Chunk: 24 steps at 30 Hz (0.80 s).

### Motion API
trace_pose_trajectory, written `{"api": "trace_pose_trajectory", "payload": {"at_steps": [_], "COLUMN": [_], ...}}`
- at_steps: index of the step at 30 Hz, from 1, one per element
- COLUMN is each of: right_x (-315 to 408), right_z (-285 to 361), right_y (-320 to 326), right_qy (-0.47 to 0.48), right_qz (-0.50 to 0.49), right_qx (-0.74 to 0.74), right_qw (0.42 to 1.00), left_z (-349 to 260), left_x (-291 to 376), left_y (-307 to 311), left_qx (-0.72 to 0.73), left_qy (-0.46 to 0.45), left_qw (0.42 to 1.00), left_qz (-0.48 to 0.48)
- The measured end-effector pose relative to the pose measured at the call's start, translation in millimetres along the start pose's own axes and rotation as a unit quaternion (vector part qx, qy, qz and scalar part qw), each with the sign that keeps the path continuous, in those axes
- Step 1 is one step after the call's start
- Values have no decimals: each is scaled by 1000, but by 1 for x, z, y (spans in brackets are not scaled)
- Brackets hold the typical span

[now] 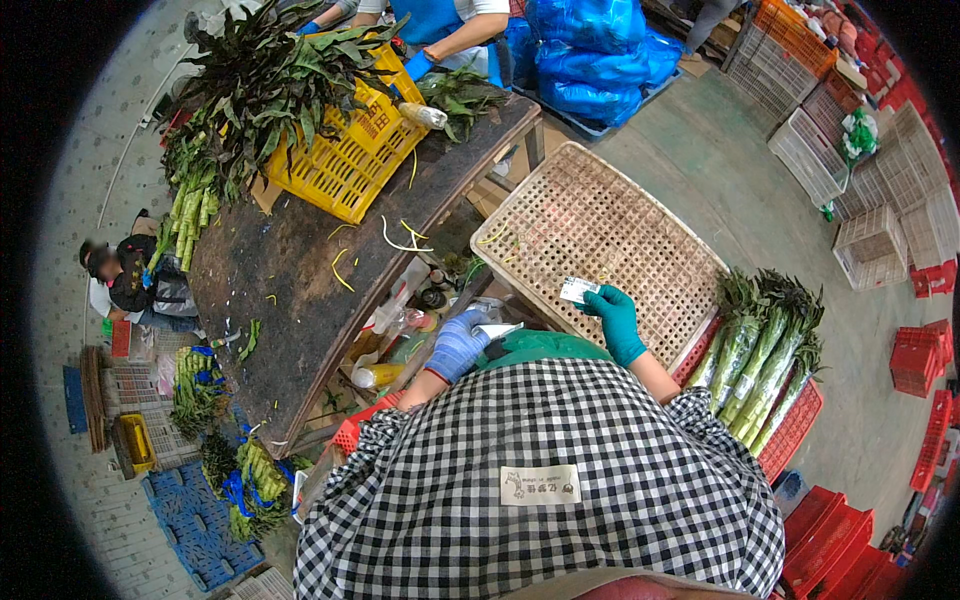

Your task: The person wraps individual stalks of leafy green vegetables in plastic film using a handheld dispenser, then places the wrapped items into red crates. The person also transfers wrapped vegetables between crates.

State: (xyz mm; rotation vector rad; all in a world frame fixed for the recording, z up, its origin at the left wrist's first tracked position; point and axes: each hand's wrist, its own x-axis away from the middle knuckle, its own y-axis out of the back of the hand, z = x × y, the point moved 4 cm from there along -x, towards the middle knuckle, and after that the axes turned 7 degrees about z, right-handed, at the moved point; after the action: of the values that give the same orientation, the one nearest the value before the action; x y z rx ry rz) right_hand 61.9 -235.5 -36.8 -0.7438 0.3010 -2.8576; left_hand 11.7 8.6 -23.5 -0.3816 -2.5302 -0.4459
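Observation:
My left hand [455,346], in a blue and white knit glove, holds a folded white paper or stack of labels [499,328] close to my checked apron. My right hand [616,319], in a green rubber glove, pinches a small printed white label [579,290] over the near part of an upturned, dirty white perforated plastic crate [592,217]. Wrapped bundles of leafy green stalks [765,360] lie on a red crate at the right. On the dark worktable [300,300] at the left, a yellow plastic crate [352,165] stands beside a heap of dark-leaved stalks [262,97].
A co-worker in blue gloves [442,37] stands behind the table; another person [135,277] is at the far left. Filled blue bags [592,60] stand at the back. Red crates [825,540] and white crates [870,247] are at the right, a blue pallet [195,517] at lower left.

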Motion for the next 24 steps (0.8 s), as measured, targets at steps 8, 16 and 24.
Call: {"api": "trace_pose_trajectory", "payload": {"at_steps": [8, 16, 24], "right_x": [2, -7, -17], "right_z": [2, 1, -3], "right_y": [0, 37, 95], "right_qy": [9, 42, 29], "right_qz": [-10, -40, -71], "right_qx": [-6, 28, 120], "right_qw": [1000, 998, 990], "left_z": [-1, -7, -10], "left_x": [2, 4, 2], "left_y": [0, 1, 1], "left_qx": [-28, -70, -44], "left_qy": [10, -60, -101], "left_qw": [1000, 995, 993], "left_qz": [-1, -28, -44]}}
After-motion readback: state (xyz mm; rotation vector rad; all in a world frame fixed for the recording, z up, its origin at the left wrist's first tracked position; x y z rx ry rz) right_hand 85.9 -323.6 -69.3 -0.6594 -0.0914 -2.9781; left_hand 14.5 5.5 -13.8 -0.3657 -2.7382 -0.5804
